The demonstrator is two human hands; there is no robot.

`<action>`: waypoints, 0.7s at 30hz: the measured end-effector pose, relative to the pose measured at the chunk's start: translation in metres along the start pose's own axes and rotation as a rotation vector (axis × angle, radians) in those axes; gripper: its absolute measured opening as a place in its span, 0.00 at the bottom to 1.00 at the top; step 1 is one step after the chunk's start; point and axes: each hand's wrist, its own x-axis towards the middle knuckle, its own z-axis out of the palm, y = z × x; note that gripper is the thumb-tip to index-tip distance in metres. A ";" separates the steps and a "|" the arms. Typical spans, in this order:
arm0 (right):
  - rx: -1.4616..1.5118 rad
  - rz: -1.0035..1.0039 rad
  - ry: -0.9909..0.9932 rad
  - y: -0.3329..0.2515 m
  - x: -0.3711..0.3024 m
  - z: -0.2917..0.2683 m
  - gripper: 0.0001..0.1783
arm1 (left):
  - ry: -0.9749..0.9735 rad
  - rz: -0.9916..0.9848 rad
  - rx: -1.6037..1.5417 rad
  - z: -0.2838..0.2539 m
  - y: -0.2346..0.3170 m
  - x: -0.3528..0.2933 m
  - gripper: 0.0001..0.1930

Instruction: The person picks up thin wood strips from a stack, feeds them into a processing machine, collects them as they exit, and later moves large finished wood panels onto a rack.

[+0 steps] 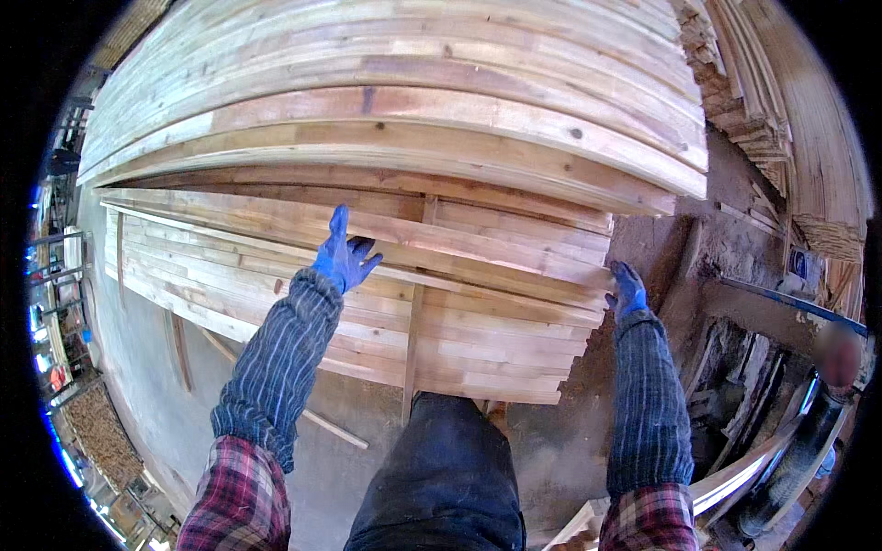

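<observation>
Left hand, just off the hub towards 10 o'clock: thumb up, fingers spread wide, nothing in its grasp, poised at the long pale board, and contact can't be called from here. Over at 3 o'clock, the right hand meets the board's end, thumb and fingers apart and slightly bent; whether it has a grip, I cannot tell. And the board itself! It stretches from 9 o'clock across to 3, lying above the lower stack at 6, with the taller stack looming at 12.

How will it handle? I'd judge it stiff, hardly fragile, moderate in weight but awkward for its length, the far 9 o'clock end likely to lag or swing. Smooth-looking faces could slide under those blue gloves, so flat palms won't do. The best hold, I'd say: right hand around the 3 o'clock end, left hand clasping both long edges nearer the middle, 2 points well apart, fingertips clear of the neighbouring planks.
</observation>
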 end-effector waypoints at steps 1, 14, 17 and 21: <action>0.008 0.009 0.046 -0.010 -0.011 0.012 0.23 | 0.019 0.005 -0.029 -0.003 0.002 0.007 0.48; -1.129 -0.246 -0.235 0.107 -0.022 -0.083 0.10 | -0.263 -0.061 -0.379 -0.069 -0.064 0.005 0.37; -0.807 -0.254 -0.701 0.069 -0.090 -0.003 0.17 | -0.193 -0.032 -0.407 -0.107 -0.094 -0.062 0.35; -0.475 0.050 -1.172 0.036 -0.205 0.171 0.33 | -0.301 -0.256 -0.348 -0.095 -0.159 -0.153 0.26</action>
